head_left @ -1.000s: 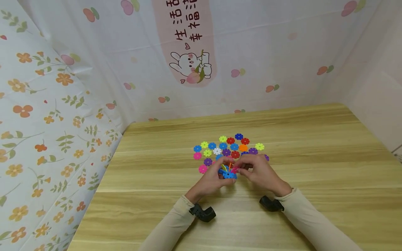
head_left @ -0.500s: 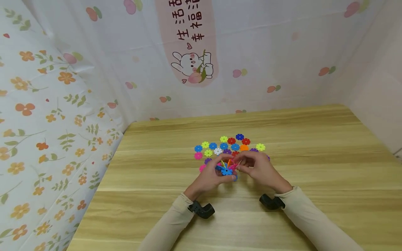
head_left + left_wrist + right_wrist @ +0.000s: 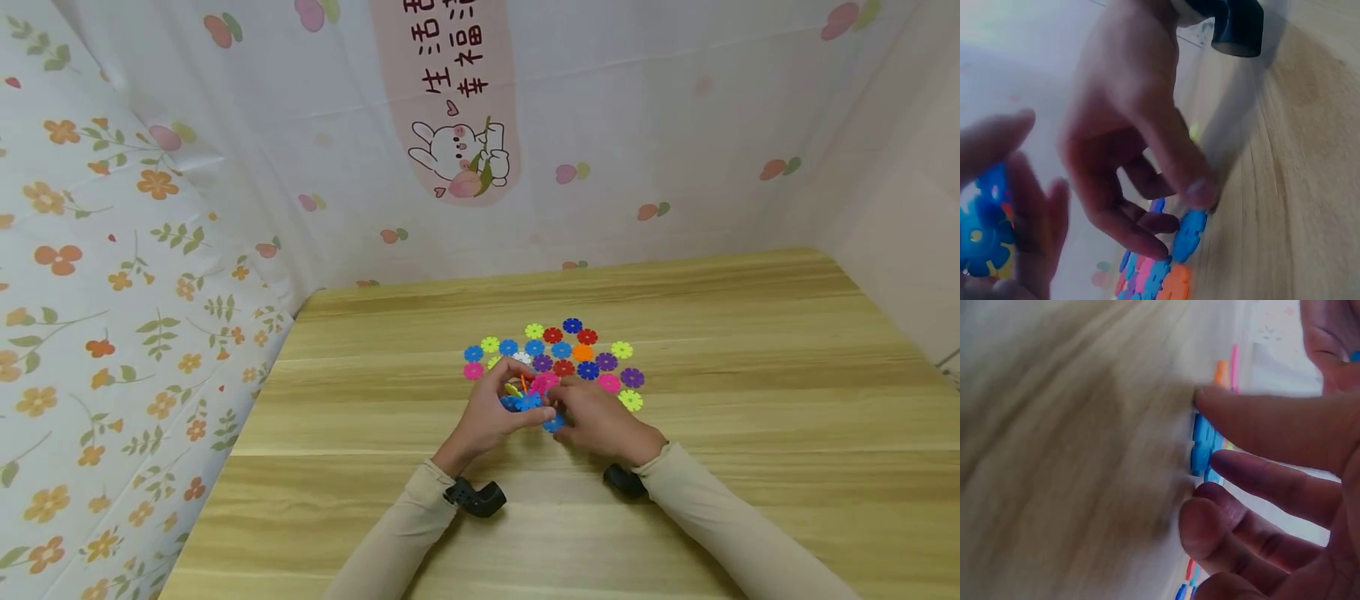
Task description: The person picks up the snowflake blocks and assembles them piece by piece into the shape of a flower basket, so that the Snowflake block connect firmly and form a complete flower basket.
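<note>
My left hand (image 3: pixel 483 417) holds a cluster of plastic snowflake discs (image 3: pixel 528 402), blue in front with yellow, orange and pink pieces standing out. In the left wrist view, this cluster (image 3: pixel 984 240) shows at the left edge, partly behind the fingers. My right hand (image 3: pixel 603 417) is low over the table, just right of the cluster. A loose blue snowflake disc (image 3: pixel 553 423) lies under its fingertips. Up close in the right wrist view, thumb and fingers are spread apart around that blue disc (image 3: pixel 1200 459), the fingertips right at its edge.
Several loose snowflake discs in many colours spread beyond the hands, among them an orange disc (image 3: pixel 582 353), a purple disc (image 3: pixel 632 377) and a yellow-green disc (image 3: pixel 630 400). They lie on a wooden table (image 3: pixel 750 358) backed by a printed curtain (image 3: pixel 637 108).
My right hand has left the pink disc at the cluster and come down towards the blue disc on the table. My left hand has shifted slightly left with the cluster.
</note>
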The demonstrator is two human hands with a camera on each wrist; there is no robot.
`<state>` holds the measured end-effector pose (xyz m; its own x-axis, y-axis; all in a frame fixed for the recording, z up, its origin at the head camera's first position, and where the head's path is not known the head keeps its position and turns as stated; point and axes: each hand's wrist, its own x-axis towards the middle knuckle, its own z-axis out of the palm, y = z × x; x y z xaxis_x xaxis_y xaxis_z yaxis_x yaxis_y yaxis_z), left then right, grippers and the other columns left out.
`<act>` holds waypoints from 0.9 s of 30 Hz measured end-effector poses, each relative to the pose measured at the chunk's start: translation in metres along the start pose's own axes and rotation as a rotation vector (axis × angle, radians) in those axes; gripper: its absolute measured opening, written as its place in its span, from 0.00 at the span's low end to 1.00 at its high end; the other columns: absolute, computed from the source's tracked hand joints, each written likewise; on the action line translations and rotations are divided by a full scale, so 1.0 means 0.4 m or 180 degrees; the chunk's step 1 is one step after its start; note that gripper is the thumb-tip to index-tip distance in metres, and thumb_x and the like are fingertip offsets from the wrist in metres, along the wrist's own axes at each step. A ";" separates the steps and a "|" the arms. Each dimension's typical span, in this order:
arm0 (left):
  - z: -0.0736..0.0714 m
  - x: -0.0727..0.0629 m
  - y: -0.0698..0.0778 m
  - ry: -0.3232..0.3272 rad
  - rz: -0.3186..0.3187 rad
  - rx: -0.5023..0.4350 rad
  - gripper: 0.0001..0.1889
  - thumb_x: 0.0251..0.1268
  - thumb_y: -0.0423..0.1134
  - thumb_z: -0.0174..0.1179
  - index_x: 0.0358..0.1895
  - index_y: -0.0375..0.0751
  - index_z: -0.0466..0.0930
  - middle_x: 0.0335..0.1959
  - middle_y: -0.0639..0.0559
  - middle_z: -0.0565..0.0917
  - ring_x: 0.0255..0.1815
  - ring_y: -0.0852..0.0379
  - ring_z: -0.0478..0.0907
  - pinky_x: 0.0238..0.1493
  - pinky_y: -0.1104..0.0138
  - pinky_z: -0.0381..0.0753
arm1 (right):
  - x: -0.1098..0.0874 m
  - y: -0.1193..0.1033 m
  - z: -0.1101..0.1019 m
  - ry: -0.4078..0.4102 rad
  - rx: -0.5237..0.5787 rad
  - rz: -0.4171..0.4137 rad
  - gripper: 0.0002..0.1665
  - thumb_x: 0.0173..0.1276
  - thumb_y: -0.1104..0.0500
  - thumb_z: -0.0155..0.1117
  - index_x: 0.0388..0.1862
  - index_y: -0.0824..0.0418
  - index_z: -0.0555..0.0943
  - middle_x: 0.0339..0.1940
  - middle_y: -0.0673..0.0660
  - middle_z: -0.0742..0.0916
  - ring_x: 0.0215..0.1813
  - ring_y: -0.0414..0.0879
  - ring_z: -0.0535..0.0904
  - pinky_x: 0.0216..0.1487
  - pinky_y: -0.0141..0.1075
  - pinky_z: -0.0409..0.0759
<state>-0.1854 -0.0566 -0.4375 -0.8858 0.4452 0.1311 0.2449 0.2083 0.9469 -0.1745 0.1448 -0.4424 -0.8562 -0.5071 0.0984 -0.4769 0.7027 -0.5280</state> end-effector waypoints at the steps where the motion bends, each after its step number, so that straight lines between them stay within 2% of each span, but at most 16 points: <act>1: 0.001 0.000 -0.001 -0.0011 0.0020 0.0009 0.25 0.58 0.46 0.71 0.58 0.52 0.74 0.55 0.52 0.78 0.58 0.54 0.72 0.55 0.54 0.72 | 0.002 -0.002 0.001 0.0006 -0.0062 -0.0004 0.14 0.53 0.64 0.78 0.38 0.61 0.84 0.33 0.50 0.80 0.35 0.42 0.73 0.36 0.35 0.76; 5: 0.005 0.001 -0.005 -0.0094 0.0116 0.0067 0.26 0.61 0.43 0.69 0.63 0.56 0.77 0.59 0.55 0.80 0.60 0.58 0.72 0.58 0.53 0.71 | 0.007 -0.006 0.004 0.0004 -0.0130 0.0036 0.10 0.52 0.67 0.76 0.33 0.60 0.85 0.32 0.50 0.80 0.34 0.43 0.74 0.37 0.36 0.77; 10: 0.004 0.001 -0.008 -0.0171 0.0220 0.0083 0.23 0.61 0.39 0.69 0.61 0.52 0.80 0.60 0.58 0.81 0.62 0.58 0.73 0.60 0.54 0.71 | 0.012 -0.012 0.009 0.0049 -0.0223 -0.0014 0.13 0.52 0.67 0.77 0.37 0.62 0.84 0.35 0.52 0.83 0.38 0.46 0.78 0.42 0.42 0.80; 15: 0.001 0.002 -0.007 -0.0175 0.0173 0.0059 0.24 0.60 0.34 0.69 0.61 0.49 0.79 0.61 0.56 0.80 0.62 0.55 0.72 0.55 0.57 0.73 | 0.018 -0.023 0.013 0.0127 -0.0378 0.0030 0.18 0.55 0.58 0.78 0.41 0.64 0.83 0.38 0.55 0.84 0.41 0.50 0.79 0.44 0.46 0.82; 19: 0.000 0.000 -0.003 -0.0201 0.0120 0.0052 0.25 0.59 0.33 0.70 0.61 0.48 0.78 0.61 0.56 0.80 0.63 0.55 0.72 0.56 0.56 0.72 | 0.023 -0.025 0.017 0.0176 -0.0445 0.0080 0.16 0.56 0.57 0.78 0.38 0.63 0.82 0.36 0.55 0.83 0.38 0.49 0.78 0.39 0.43 0.81; 22: 0.000 -0.002 -0.001 -0.0211 0.0097 0.0118 0.26 0.58 0.34 0.71 0.61 0.50 0.79 0.61 0.57 0.80 0.62 0.56 0.72 0.56 0.56 0.71 | 0.026 -0.023 0.016 0.0149 -0.0377 0.0094 0.13 0.56 0.60 0.78 0.35 0.61 0.81 0.34 0.54 0.83 0.37 0.47 0.77 0.36 0.41 0.79; 27: 0.002 -0.003 -0.007 -0.0259 0.0126 0.0169 0.25 0.60 0.34 0.70 0.62 0.52 0.79 0.61 0.57 0.79 0.61 0.53 0.73 0.56 0.58 0.72 | 0.026 -0.011 0.005 -0.0067 0.0099 0.0245 0.14 0.52 0.68 0.76 0.36 0.61 0.82 0.32 0.52 0.82 0.34 0.45 0.73 0.36 0.37 0.76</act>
<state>-0.1848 -0.0570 -0.4407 -0.8406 0.5227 0.1417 0.3015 0.2343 0.9242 -0.1809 0.1357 -0.4407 -0.8856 -0.4628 0.0389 -0.4031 0.7243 -0.5593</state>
